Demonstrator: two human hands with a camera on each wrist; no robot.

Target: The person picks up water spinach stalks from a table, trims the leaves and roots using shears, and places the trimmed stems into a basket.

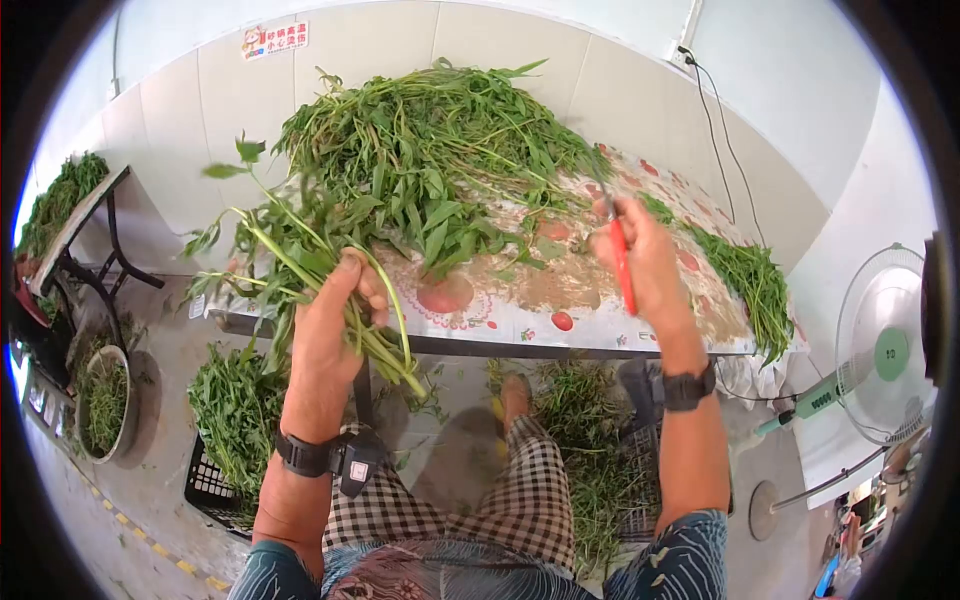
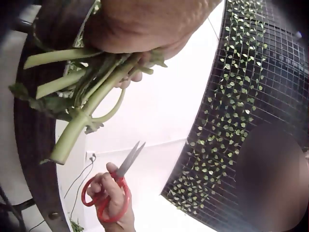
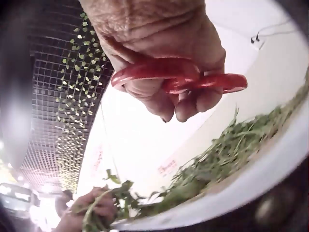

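Observation:
My left hand (image 1: 328,312) grips a bunch of leafy green stems (image 1: 285,247) in front of the table's near edge. The thick cut ends point down and right, and the leaves spread to the upper left. In the left wrist view the pale, blunt ends of the stems (image 2: 72,137) jut out below the hand. My right hand (image 1: 648,262) holds red-handled scissors (image 1: 622,268) over the right part of the table, apart from the bunch. Fingers pass through the red handle loops (image 3: 157,70) in the right wrist view. The scissor blades (image 2: 131,159) are slightly parted.
A large heap of greens (image 1: 430,140) covers the back of the table (image 1: 600,318), with a smaller pile (image 1: 745,290) at its right end. Below stand a black crate (image 1: 208,480) of greens and, farther left, a basin (image 1: 128,425). A fan (image 1: 880,350) stands at the right.

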